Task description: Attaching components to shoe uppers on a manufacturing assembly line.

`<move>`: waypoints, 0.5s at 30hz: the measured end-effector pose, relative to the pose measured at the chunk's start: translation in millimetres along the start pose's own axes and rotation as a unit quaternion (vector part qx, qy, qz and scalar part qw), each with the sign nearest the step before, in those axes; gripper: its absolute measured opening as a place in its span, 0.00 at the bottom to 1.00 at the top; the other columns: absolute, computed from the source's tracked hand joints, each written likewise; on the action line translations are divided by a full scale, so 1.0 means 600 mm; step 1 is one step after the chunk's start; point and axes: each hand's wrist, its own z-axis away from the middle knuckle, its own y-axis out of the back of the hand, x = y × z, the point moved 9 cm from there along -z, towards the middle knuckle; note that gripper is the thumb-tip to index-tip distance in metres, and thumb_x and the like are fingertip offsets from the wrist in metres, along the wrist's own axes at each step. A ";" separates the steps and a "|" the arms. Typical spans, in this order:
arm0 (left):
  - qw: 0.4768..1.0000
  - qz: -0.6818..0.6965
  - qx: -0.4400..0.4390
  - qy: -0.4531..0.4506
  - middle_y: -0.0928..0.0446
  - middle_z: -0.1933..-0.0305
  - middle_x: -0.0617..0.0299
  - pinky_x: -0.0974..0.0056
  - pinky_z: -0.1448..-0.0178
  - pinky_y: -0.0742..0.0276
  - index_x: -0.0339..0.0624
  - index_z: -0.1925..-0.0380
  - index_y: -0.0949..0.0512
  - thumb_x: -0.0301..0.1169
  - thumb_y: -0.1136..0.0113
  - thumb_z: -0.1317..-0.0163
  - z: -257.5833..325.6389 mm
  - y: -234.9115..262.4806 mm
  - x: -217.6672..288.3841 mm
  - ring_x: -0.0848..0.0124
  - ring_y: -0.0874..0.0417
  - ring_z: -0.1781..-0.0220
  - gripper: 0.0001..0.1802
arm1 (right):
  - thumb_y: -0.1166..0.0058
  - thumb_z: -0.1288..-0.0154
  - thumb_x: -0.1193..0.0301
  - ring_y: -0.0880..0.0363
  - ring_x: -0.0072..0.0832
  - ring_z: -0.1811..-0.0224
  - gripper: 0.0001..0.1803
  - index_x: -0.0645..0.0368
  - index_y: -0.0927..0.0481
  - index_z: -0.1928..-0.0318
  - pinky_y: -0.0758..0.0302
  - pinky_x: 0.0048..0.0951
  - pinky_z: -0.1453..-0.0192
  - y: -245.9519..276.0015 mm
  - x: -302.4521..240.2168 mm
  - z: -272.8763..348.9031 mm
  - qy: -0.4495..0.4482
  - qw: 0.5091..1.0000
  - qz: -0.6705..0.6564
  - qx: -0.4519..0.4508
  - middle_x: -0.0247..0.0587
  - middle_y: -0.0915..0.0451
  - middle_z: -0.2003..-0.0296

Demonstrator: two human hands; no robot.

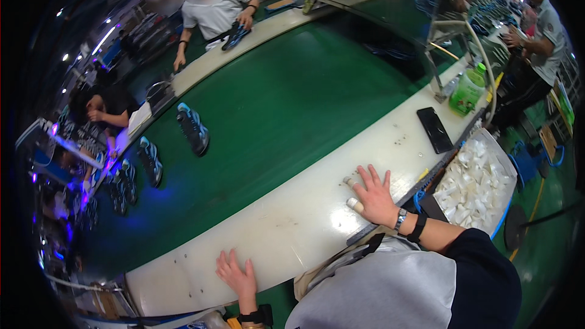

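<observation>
Left grip [237, 273]: palm down over the white table [292, 219], fingers spread and slightly bent; a black band [256, 315] circles the wrist below it. Right grip [375, 198]: also palm down over the table, farther forward and well to the right of the left one, fingers fanned apart, with pale covers [355, 205] on the thumb and forefinger. A metal watch [400, 220] and a dark strap [418, 228] encircle the right wrist. The table extends beneath both grips and through the space between them; how firmly either palm presses on it cannot be told.

Ahead and to the right of the right grip lies a black phone [434, 130], flat on the table; beyond the phone stands a green bottle [468, 90]. Directly right of the same grip, past the table's edge, an open box [503, 173] contains a heap of crumpled white pieces [472, 176]. A grey apron [378, 286] covers the lap between the forearms.

Beyond both grips runs a green belt [274, 109]. Forward and left of the left grip, dark shoes [194, 131] with blue trim stand in a line on it. Across the belt, a co-worker [213, 9] holds a similar shoe [233, 36].
</observation>
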 end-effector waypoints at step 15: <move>0.999 0.001 0.017 -0.035 0.41 0.29 0.50 0.38 0.28 0.53 0.44 0.36 0.34 0.41 0.42 0.38 0.004 0.001 -0.007 0.48 0.45 0.27 0.31 | 0.56 0.31 0.48 0.56 0.65 0.27 0.30 0.44 0.35 0.32 0.59 0.87 0.40 -0.018 -0.008 -0.008 0.028 0.999 0.034 -0.026 0.60 0.49 0.29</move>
